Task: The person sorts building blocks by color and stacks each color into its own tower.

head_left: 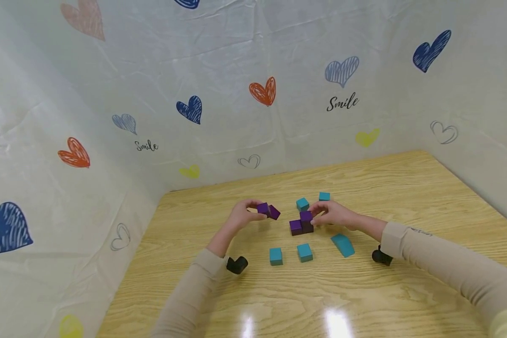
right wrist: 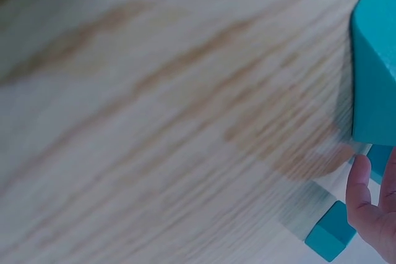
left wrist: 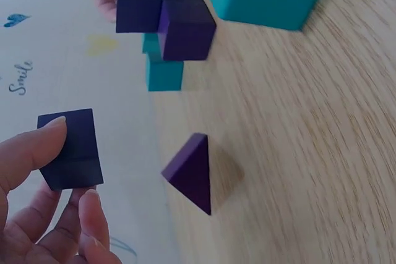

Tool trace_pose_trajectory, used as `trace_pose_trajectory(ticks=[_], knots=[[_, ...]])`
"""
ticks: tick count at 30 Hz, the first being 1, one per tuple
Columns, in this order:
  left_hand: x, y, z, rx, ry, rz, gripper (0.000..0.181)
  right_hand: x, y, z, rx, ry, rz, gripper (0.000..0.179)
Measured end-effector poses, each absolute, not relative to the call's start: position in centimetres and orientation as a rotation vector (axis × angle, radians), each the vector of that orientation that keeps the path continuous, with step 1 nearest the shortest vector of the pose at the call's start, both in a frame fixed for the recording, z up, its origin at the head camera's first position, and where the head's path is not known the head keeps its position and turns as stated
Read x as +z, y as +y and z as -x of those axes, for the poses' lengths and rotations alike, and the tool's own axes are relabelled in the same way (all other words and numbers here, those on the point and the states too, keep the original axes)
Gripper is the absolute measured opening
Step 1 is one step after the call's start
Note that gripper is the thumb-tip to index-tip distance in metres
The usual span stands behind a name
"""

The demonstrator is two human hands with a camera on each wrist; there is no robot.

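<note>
Between thumb and fingers, my left hand [head_left: 244, 215] holds a purple block [left wrist: 71, 149] above the table. A purple triangular block [left wrist: 193, 174] stands on the tabletop just right of it, apart from the held block in the left wrist view. To the right, my right hand [head_left: 334, 213] pinches the upper purple cube [head_left: 306, 217] of a small purple group, thumb at its right side. A lower purple cube [head_left: 295, 227] sits against that group's left side. In the right wrist view only some right-hand fingers [right wrist: 360, 193] show, and the purple blocks are out of sight.
Two teal cubes [head_left: 276, 256] [head_left: 304, 252] lie nearer the front. A teal angled block [head_left: 343, 245] lies below my right wrist. Behind the purple group are another teal cube [head_left: 302, 204] and a teal block [head_left: 324, 196]. A heart-printed sheet [head_left: 219, 141] hangs behind the wooden table [head_left: 186, 225].
</note>
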State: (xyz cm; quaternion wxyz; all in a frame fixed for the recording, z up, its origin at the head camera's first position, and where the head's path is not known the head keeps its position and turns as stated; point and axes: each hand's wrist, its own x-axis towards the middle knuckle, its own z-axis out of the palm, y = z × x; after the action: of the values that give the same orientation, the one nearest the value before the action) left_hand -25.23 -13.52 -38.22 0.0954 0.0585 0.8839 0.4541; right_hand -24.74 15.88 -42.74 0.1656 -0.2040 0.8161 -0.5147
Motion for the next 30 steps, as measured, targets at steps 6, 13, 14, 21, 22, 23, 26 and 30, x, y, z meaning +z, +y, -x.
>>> trace_pose_trajectory(ticks=[6, 13, 14, 21, 22, 23, 26, 30], knots=[[-38.0, -12.3, 25.1, 1.36, 2.591, -0.189, 0.037, -42.8, 15.8, 24.7, -1.45, 2.339, 0.572, 0.04], [-37.9, -10.6, 24.7, 1.401, 2.533, -0.19, 0.037, -42.5, 15.8, 24.6, -1.437, 2.35, 0.562, 0.043], [-38.0, -10.4, 24.7, 1.409, 2.524, -0.191, 0.038, -42.5, 15.8, 24.6, -1.437, 2.348, 0.559, 0.043], [-38.9, -8.8, 24.5, 1.431, 2.493, -0.219, 0.037, -42.5, 15.7, 24.5, -1.442, 2.336, 0.542, 0.042], [-39.0, -8.6, 24.5, 1.424, 2.496, -0.211, 0.036, -42.5, 15.7, 24.5, -1.443, 2.339, 0.543, 0.042], [-39.1, -8.4, 24.4, 1.422, 2.492, -0.204, 0.036, -42.5, 15.7, 24.5, -1.443, 2.342, 0.545, 0.042], [-39.6, -7.9, 24.4, 1.397, 2.493, -0.177, 0.036, -42.4, 15.7, 24.5, -1.438, 2.35, 0.55, 0.042], [-40.3, -7.3, 24.4, 1.364, 2.504, -0.177, 0.035, -42.4, 15.7, 24.6, -1.427, 2.357, 0.547, 0.042]])
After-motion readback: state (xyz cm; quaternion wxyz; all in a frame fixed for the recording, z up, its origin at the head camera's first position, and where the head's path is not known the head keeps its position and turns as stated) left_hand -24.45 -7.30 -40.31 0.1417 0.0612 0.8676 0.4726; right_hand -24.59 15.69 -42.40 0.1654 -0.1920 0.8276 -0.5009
